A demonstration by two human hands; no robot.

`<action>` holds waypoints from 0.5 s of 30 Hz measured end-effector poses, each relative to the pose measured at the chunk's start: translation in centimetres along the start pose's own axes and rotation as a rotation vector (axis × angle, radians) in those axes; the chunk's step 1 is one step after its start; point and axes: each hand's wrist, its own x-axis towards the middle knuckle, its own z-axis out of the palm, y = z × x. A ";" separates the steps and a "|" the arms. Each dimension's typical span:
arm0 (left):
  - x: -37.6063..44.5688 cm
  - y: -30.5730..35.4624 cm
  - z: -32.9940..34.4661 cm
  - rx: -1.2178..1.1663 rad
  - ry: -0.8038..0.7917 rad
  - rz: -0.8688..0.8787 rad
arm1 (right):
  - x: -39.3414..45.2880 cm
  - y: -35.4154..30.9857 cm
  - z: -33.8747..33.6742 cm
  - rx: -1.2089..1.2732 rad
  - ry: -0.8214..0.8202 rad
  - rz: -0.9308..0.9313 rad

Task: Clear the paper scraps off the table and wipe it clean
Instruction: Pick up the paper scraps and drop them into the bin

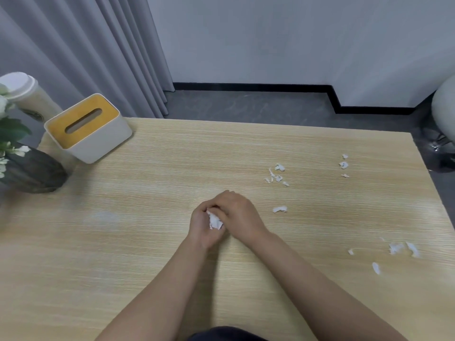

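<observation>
White wad of paper scraps (215, 221) at bench (147, 242) centre, cupped in curled left hand (205, 228). Right hand (237, 212) over it, fingers curled onto wad; grip of both narrow, holding paper. Loose scraps (277, 174) right of hands; more (344, 164) near far right edge, more (398, 249) near right. Tissue box (88, 129), vase (32, 172) far left.

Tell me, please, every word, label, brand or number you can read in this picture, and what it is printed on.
No text can be read anywhere.
White cup: a dark round emblem low on its side, too blurred to read.
Tissue box: no print visible.
Paper scraps and table: no print visible.
</observation>
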 end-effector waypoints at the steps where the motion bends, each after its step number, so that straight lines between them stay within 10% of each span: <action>1: 0.0 -0.1 0.0 -0.028 -0.042 -0.001 | -0.4 -0.4 0.4 -0.042 0.004 -0.044; 15: -1.0 -1.5 1.3 -0.066 -0.091 0.072 | -2.1 0.5 0.2 0.009 0.027 -0.103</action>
